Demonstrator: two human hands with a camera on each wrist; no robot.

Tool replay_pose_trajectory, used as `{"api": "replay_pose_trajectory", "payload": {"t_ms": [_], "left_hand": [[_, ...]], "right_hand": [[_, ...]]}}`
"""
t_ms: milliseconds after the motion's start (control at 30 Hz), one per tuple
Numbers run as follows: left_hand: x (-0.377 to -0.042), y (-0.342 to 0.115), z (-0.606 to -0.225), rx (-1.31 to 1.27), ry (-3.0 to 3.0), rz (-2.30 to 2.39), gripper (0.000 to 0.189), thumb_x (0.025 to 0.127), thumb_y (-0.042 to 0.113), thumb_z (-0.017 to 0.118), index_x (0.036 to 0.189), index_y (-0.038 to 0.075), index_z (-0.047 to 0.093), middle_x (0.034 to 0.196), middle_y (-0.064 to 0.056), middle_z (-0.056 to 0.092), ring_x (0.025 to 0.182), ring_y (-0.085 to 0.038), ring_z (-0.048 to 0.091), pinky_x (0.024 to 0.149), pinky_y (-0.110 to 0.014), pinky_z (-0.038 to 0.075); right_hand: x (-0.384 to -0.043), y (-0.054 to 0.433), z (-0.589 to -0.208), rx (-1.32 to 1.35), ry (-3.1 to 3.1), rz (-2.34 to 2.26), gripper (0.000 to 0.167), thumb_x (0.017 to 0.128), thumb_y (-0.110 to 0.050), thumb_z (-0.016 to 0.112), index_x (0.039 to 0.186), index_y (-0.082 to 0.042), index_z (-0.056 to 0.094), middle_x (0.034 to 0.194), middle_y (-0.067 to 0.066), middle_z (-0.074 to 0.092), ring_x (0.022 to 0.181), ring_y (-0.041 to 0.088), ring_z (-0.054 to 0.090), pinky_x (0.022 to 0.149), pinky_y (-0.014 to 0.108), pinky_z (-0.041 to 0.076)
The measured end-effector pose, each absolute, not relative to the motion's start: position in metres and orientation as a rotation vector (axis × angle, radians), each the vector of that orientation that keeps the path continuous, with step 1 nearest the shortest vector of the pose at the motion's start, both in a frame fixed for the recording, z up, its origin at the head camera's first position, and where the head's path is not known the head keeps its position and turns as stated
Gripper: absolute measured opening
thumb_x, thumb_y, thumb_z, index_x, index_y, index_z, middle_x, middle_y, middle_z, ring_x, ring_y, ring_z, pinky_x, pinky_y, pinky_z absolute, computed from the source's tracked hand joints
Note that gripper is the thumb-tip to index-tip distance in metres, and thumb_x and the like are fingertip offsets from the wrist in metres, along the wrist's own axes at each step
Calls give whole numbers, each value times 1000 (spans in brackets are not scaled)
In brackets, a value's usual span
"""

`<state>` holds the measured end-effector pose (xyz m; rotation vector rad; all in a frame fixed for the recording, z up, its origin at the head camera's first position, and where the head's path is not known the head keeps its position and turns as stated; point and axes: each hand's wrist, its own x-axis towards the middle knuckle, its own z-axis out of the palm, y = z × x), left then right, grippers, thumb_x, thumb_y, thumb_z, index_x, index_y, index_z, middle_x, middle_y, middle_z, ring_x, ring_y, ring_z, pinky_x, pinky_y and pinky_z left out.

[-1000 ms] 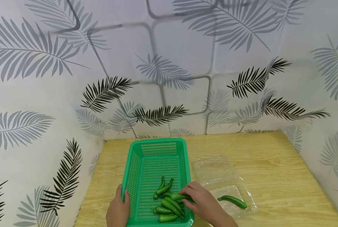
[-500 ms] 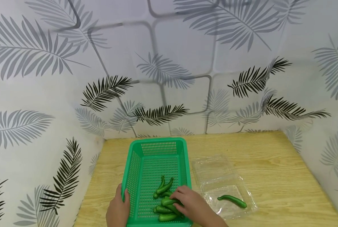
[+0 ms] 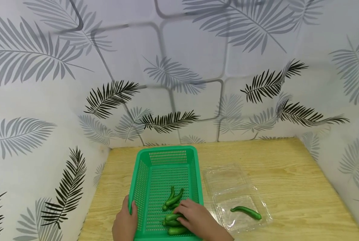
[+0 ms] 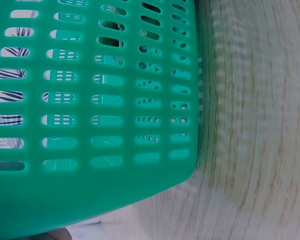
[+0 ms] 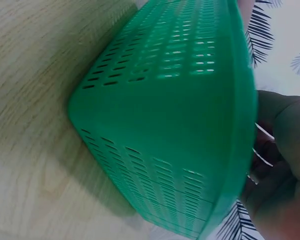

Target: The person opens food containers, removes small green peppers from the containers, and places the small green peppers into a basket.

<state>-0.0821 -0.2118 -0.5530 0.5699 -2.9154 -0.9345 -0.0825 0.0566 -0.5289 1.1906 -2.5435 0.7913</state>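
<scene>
In the head view, my left hand point(image 3: 125, 221) grips the left rim of a green plastic basket point(image 3: 134, 180), thumb over the edge. Several green chili peppers point(image 3: 176, 231) lie at the basket's near end. My right hand point(image 3: 195, 217) reaches over the right rim with curled fingers and pinches a green chili pepper point(image 3: 171, 217) low on the pile; its far end is hidden under the fingers. Part of the right hand point(image 5: 285, 165) shows past the rim in the right wrist view. The left wrist view is filled mostly by the basket's slotted wall point(image 4: 110, 150).
Right of the basket, an open clear plastic clamshell box point(image 3: 227, 180) lies on the wooden table point(image 3: 293, 187). One green chili pepper point(image 3: 247, 212) rests in its near half. Leaf-patterned walls point(image 3: 194, 53) enclose the table's back and sides.
My right hand has moved left and slightly down from the basket's right rim onto the pile, carrying a chili pepper. The left hand and basket have stayed in place.
</scene>
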Motion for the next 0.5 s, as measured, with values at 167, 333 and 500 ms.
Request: {"api": "replay_pose_trajectory", "payload": {"t_ms": [167, 333, 500], "left_hand": [[-82, -212, -554, 570, -2911, -934, 47, 99, 41, 38, 138, 16, 37, 73, -9, 65, 44, -16, 52, 36, -34, 36], [-82, -212, -554, 566, -2912, -918, 48, 99, 42, 37, 139, 15, 37, 79, -11, 67, 46, -16, 52, 37, -34, 36], [-81, -212, -553, 559, -2913, -914, 48, 99, 41, 38, 139, 14, 37, 82, -13, 67, 47, -17, 53, 37, -34, 37]], "right_hand": [[-83, 52, -535, 1171, -2608, 699, 18, 82, -20, 72, 99, -19, 67, 94, -10, 56, 87, 7, 55, 72, 20, 46], [-83, 48, -538, 1152, -2706, 574, 18, 79, -19, 75, 95, -21, 69, 88, -11, 57, 82, 6, 55, 67, 20, 46], [-84, 43, -537, 1116, -2781, 448, 15, 76, -18, 77, 90, -22, 70, 84, -12, 59, 76, 5, 54, 62, 19, 45]]}}
